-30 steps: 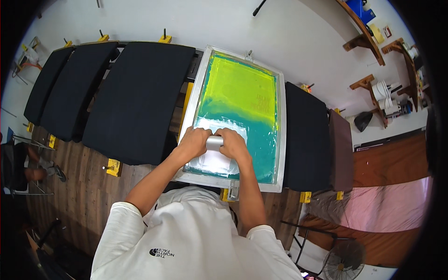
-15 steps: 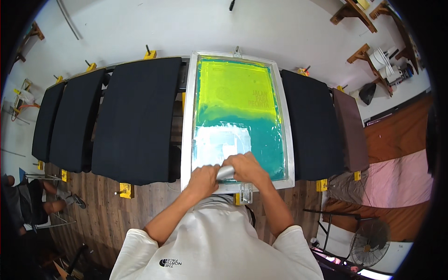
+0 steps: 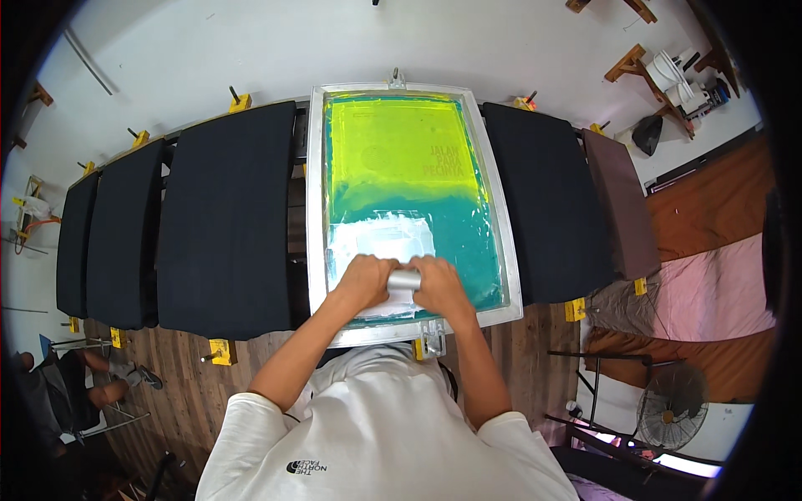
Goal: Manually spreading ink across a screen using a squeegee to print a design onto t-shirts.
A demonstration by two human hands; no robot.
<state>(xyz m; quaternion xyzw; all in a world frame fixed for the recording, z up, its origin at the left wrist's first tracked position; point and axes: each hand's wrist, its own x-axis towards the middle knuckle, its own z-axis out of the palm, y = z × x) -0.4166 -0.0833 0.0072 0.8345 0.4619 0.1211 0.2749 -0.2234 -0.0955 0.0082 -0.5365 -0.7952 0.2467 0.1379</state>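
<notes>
Both my hands are closed on the silver metal handle of a squeegee, my left hand on its left end and my right hand on its right. A short stretch of handle shows between them; the blade is hidden. It sits over the near part of a screen printing frame with pale metal sides. White ink lies smeared on the mesh just beyond my hands. The mesh's far half is yellow-green with faint lettering, and teal surrounds the ink.
Black cloth-covered boards stand in a row left of the frame. Another black board and a brown board stand to the right. Yellow clamps edge the row. A fan is at lower right; a seated person at far left.
My hands and the squeegee have shifted a little away from me over the screen, and the handle now lies more level. The whole view has also shifted slightly.
</notes>
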